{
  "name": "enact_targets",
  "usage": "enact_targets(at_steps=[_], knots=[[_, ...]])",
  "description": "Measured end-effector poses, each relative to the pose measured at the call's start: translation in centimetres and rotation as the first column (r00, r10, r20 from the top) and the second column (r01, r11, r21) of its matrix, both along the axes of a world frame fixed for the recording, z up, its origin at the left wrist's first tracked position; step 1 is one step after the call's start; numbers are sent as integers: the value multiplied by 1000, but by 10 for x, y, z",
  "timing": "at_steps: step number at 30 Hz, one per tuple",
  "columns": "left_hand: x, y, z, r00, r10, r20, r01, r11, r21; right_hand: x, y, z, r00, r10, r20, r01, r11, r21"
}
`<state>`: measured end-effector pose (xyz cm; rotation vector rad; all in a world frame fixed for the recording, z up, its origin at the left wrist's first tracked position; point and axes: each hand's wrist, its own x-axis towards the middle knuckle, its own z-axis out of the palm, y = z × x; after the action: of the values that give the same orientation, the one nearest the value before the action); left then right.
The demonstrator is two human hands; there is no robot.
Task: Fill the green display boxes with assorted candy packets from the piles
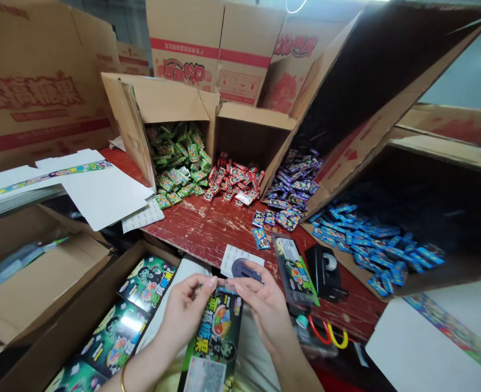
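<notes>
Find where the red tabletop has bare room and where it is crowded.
The widest bare patch of red tabletop lies before the red packets, left of the loose blue packet. Right of that, a printed pack and black tape dispenser crowd it.

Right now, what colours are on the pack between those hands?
The pack is mostly black and green with yellow lettering, in the head view.

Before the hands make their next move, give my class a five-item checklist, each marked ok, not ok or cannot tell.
1. Left hand on the printed pack: ok, at its upper end.
2. Right hand on that same end: ok.
3. Upper end sealed: cannot tell; fingers cover part of it.
4. Blue packets all in their carton: not ok; one blue packet lies by the purple packets.
5. Black tape dispenser on the red table: ok.
</notes>
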<state>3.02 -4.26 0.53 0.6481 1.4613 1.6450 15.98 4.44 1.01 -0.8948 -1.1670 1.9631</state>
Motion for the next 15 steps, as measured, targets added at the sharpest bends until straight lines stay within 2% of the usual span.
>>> enact_targets(at_steps=[2,4,7,9,10,12,15], knots=[[5,0,-1,999,-5,-48,7,999,37,3,-7,-6,997,-48,54,44,997,70],[9,0,-2,996,-17,-82,21,998,59,8,-14,-12,988,-105,110,83,977,194],[13,0,-4,993,-119,-5,119,992,34,12,-13,-15,980,-151,132,102,941,323],[13,0,-6,981,-180,70,181,983,-7,11,-2,-7,981,-147,125,92,926,367],[13,0,-7,978,-189,85,192,981,-26,9,5,-1,985,-117,129,59,921,384],[12,1,-8,982,-181,58,184,982,-45,3,19,13,986,26,162,-85,924,372],[10,2,-7,986,-163,-41,161,986,-52,-5,30,29,933,277,229,-327,920,217]])
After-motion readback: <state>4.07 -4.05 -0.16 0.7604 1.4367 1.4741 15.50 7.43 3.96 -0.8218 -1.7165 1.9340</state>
